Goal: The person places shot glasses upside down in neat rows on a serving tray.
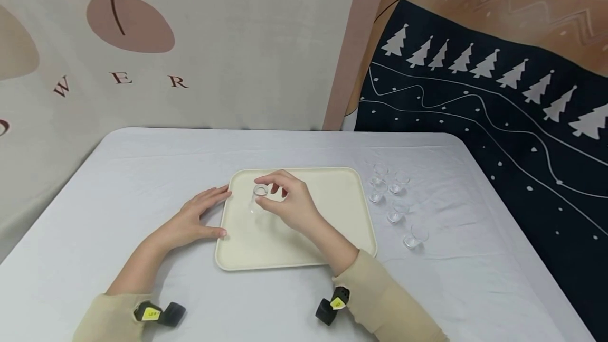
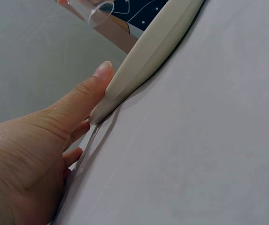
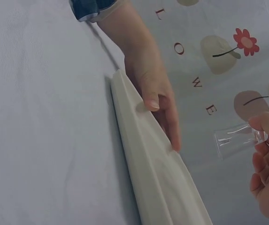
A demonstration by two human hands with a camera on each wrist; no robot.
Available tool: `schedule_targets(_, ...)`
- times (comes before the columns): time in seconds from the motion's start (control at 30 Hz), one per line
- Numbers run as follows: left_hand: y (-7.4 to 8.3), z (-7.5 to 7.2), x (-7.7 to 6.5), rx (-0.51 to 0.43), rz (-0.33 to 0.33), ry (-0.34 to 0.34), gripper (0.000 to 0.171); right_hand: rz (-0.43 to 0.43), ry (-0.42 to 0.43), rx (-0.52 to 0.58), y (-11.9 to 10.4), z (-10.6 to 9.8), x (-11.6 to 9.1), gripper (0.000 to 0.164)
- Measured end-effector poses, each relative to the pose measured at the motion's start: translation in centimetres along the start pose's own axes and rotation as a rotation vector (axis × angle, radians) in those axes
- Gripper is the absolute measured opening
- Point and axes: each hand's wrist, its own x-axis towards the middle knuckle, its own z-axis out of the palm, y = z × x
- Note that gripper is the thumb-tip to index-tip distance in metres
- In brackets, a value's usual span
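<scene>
My right hand (image 1: 292,202) pinches a small clear shot glass (image 1: 259,191) between thumb and fingers, over the left part of a cream tray (image 1: 304,247). The glass is upside down, its thick base up between the fingertips and its wider mouth facing down. In the right wrist view the same shot glass (image 3: 235,139) shows held by its base end. My left hand (image 1: 192,218) is at the tray's left edge with fingers spread and thumb apart. Seen from the left wrist, that thumb (image 2: 85,91) lies against the tray's rim (image 2: 143,61).
Several clear shot glasses (image 1: 398,210) stand loosely grouped on the white-clothed table (image 1: 475,278), right of the tray. A pale printed curtain (image 1: 256,57) hangs behind the table, and a dark cloth with white trees (image 1: 451,88) hangs at the right.
</scene>
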Motion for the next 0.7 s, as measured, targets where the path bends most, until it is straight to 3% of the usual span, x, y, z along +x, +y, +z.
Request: schedule_targets(0.7, 0.0, -0.1, 0.1, 0.008, 0.029, -0.007, 0.091, 0.123, -0.033, 0.003, 1.8, 4.3, 1.5, 0.030)
